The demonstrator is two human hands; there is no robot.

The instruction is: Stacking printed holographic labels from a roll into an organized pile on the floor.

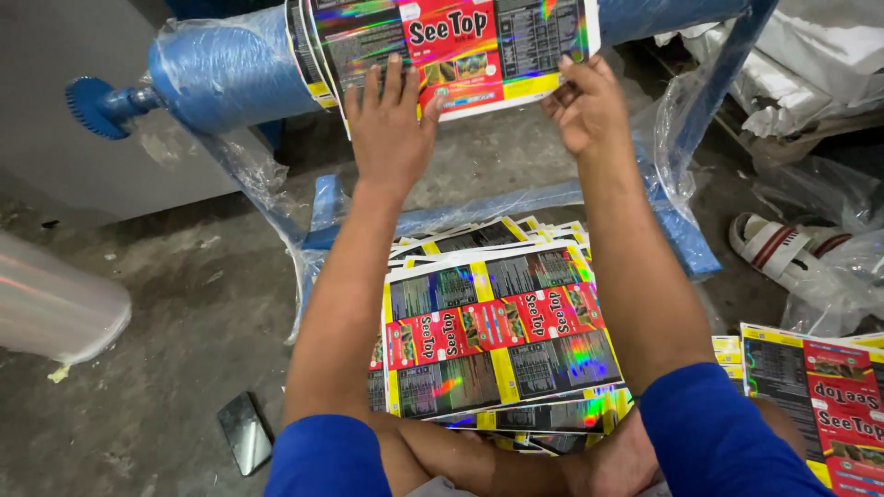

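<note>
Head view: both hands raised to a glossy printed sheet draped over a blue roller wrapped in clear plastic. Sheet's long axis runs left to right along the roller; lower edge hangs toward the person. Holographic silver panels, red centre band, yellow strips, small dark text blocks. Left hand lies flat on the sheet's lower left, fingers spread, grip open, pressing rather than clasping. Right hand pinches the lower right edge, fingers curled shut on it. Below, on the concrete floor between the person's knees, a loose stack of matching sheets, fanned and askew. More sheets lie at right. A sandal sits near crumpled plastic.
</note>
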